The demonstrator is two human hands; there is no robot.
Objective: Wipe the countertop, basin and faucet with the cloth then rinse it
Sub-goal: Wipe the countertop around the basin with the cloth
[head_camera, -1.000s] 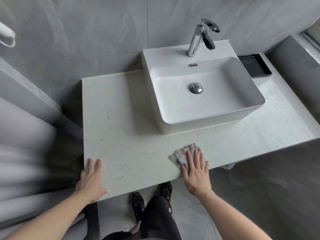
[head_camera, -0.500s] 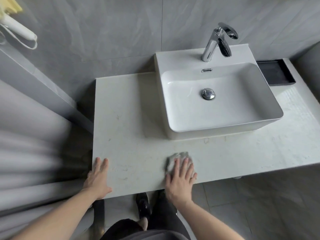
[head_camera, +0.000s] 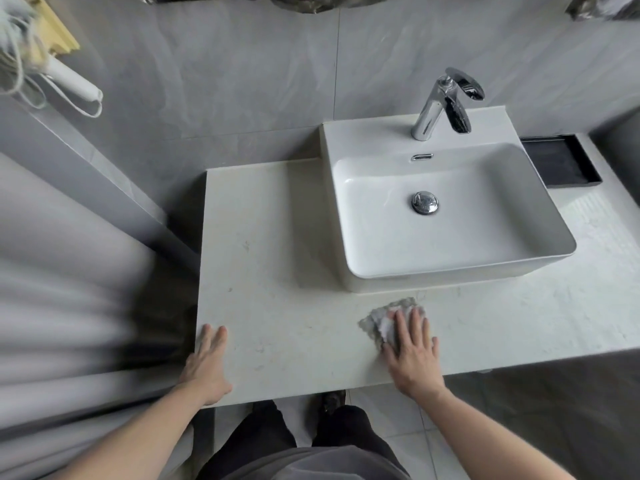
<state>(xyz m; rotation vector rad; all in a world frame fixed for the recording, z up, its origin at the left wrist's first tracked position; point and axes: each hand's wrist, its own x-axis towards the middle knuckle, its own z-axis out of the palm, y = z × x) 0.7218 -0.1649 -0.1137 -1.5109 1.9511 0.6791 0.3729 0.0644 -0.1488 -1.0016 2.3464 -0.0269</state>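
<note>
A crumpled grey cloth lies on the pale stone countertop, just in front of the white rectangular basin. My right hand presses flat on the cloth with fingers spread; part of the cloth is hidden under the palm. My left hand rests flat on the counter's front left corner, holding nothing. A chrome faucet stands on the basin's back ledge, and a chrome drain plug sits in the basin floor.
A black tray sits on the counter behind the basin's right side. Grey tiled wall runs behind. A white handle with a loop hangs at upper left. My legs and the tiled floor are below the counter's front edge.
My right hand slid the cloth left along the counter's front and then back to the right. The left hand stayed at the corner. The view shifted so the basin sits further right.
</note>
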